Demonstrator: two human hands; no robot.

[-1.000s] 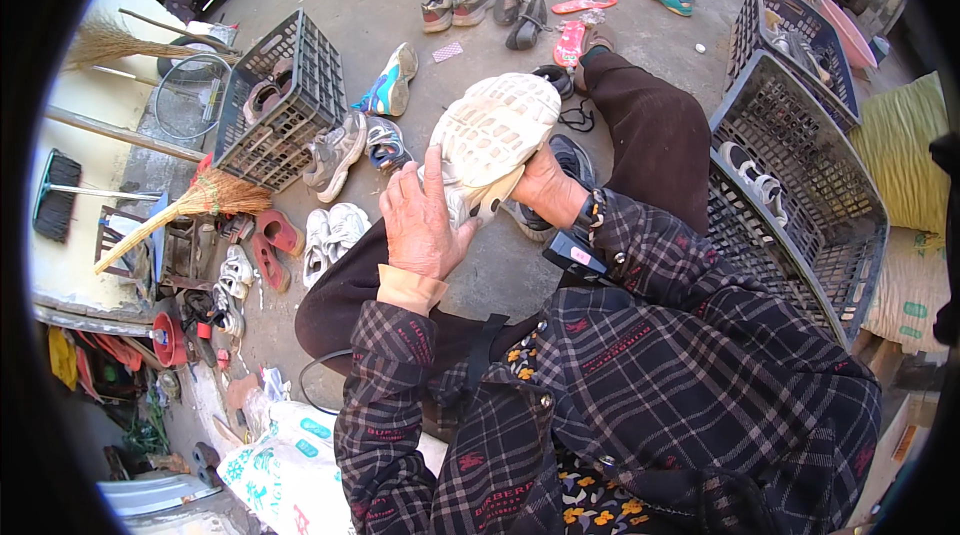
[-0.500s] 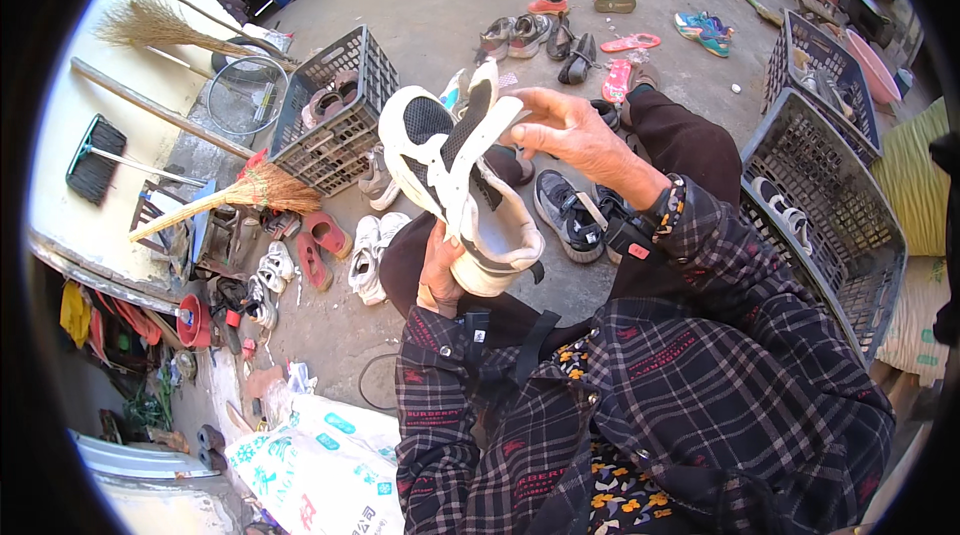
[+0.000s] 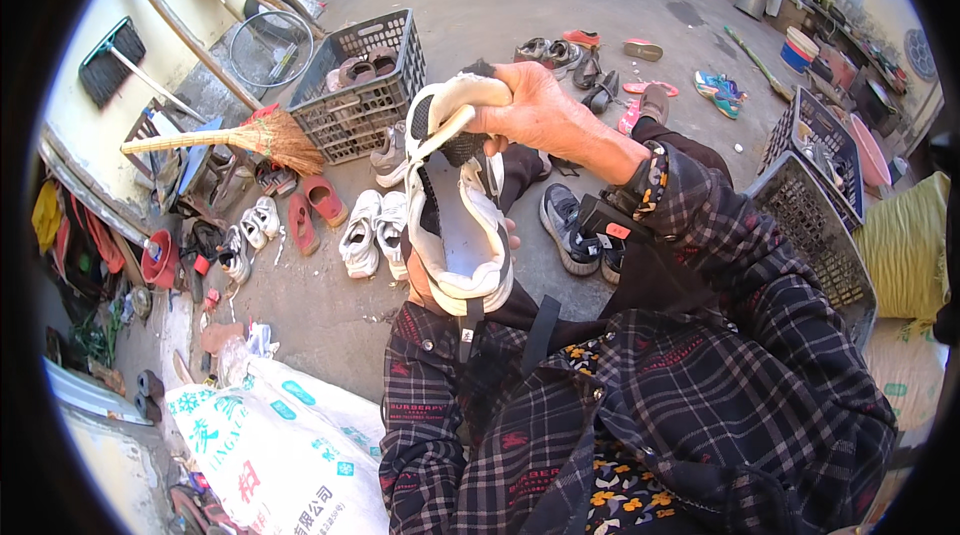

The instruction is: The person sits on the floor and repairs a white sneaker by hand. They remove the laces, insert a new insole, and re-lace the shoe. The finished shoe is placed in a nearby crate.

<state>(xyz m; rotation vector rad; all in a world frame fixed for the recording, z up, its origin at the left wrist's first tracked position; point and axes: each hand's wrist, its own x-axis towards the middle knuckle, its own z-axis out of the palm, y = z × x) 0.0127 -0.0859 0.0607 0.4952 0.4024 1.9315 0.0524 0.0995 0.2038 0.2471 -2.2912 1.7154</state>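
Note:
An off-white shoe with dark mesh is upright between my hands, its opening facing me and its pale lining showing. My right hand grips the raised front flap, thumb and fingers pinched on it. My left hand holds the shoe from underneath, mostly hidden behind it, with fingertips showing at its right side. Just beyond, a pair of white sneakers stands on the ground to the left, and grey-black sneakers stand to the right by my leg.
Plastic crates stand left and right. A straw broom lies by red slip-ons. More shoes are scattered ahead on the concrete. A white sack is at lower left, a yellow one at right.
The shoe has turned from sole-up to opening-up. My right hand has moved up and pulled its front flap upward; my left hand has dropped beneath it. The view has tilted further up the yard.

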